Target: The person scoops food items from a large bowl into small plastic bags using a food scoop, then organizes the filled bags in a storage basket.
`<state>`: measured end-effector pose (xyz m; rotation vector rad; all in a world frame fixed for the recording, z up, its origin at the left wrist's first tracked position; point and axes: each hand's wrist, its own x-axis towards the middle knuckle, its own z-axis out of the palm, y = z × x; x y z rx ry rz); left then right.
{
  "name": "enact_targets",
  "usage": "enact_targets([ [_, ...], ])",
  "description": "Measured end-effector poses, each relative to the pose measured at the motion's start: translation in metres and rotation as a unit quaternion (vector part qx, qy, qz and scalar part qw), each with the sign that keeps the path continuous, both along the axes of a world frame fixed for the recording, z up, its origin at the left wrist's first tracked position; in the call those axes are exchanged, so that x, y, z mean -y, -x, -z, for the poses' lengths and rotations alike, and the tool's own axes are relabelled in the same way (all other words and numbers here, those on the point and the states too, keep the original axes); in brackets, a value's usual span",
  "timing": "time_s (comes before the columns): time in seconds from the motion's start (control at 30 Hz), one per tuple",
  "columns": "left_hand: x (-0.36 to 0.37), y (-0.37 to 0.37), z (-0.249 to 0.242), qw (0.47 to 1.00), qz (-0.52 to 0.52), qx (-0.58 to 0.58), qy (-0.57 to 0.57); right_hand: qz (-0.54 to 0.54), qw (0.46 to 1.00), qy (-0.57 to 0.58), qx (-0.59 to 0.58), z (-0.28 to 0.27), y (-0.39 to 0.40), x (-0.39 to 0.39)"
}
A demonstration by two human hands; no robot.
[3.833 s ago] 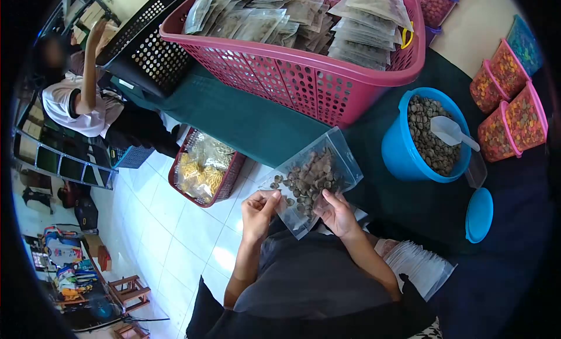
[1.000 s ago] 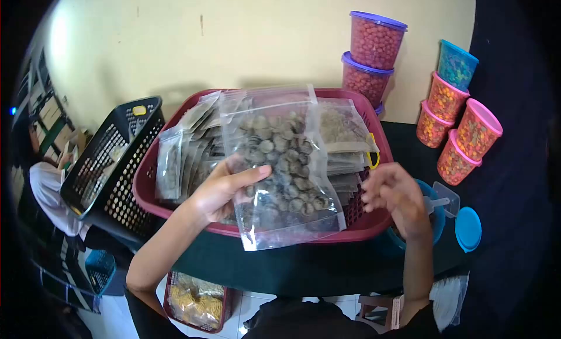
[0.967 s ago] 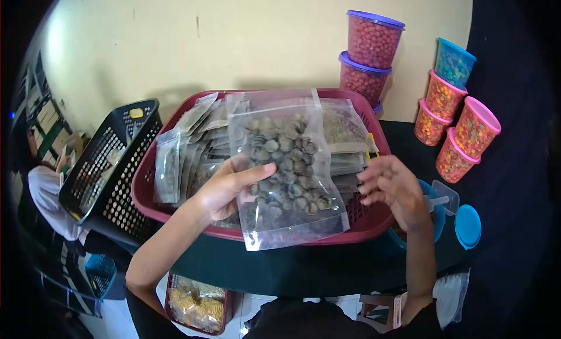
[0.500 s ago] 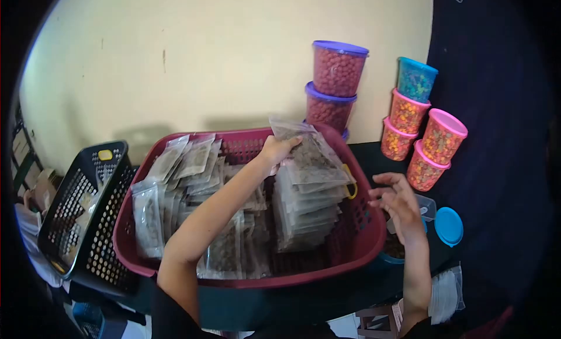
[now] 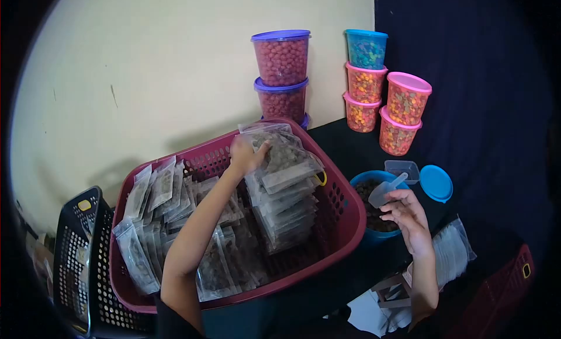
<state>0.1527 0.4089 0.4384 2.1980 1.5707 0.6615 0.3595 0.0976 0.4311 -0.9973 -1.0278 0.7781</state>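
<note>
My left hand (image 5: 248, 155) is at the left edge of a clear zip bag (image 5: 282, 152) of dark, lumpy pieces, on top of a tall stack of such bags. Its thumb lies over the bag; the other fingers are blurred and partly hidden. The stack stands in a maroon laundry basket (image 5: 350, 245), beside more filled bags (image 5: 216, 263). My right hand (image 5: 409, 219) is open, fingers loosely bent and apart, over the blue tub (image 5: 380, 237) of dark pieces. Close to its fingertips, a clear scoop (image 5: 385, 190) rests in the tub.
Stacked tubs with purple lids (image 5: 281, 58) and with pink lids (image 5: 406, 102) stand at the back. A blue lid (image 5: 436, 183) and a clear small container (image 5: 402, 171) lie by the tub. Empty-looking bags (image 5: 453, 251) sit at right, a black basket (image 5: 76, 251) at left.
My view has turned to the right. The bag at my left hand now lies flatter on the stack. My right hand has come over the blue tub, near the scoop.
</note>
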Motion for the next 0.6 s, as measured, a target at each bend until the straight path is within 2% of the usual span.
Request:
enact_targets([
  [0.13,-0.016,-0.009,0.023,0.998,-0.016,0.015,0.062,0.039,0.999,0.008,-0.016,0.015,0.005,0.023],
  [0.2,-0.012,-0.012,0.019,0.995,-0.040,0.007,0.094,0.070,0.997,0.022,-0.027,0.021,0.011,0.037],
  [0.3,-0.009,-0.014,0.014,0.997,-0.042,0.005,0.065,0.107,0.993,0.026,-0.044,0.035,0.015,0.060],
  [0.5,-0.041,-0.004,0.026,0.996,-0.014,-0.038,0.078,0.183,0.979,0.035,-0.084,0.065,0.013,0.103],
  [0.57,-0.081,0.004,0.052,0.996,0.009,-0.086,0.013,0.199,0.972,0.030,-0.122,0.073,0.012,0.115],
  [0.6,-0.066,0.004,0.039,0.996,0.000,-0.090,0.007,0.201,0.971,0.023,-0.130,0.079,0.010,0.119],
])
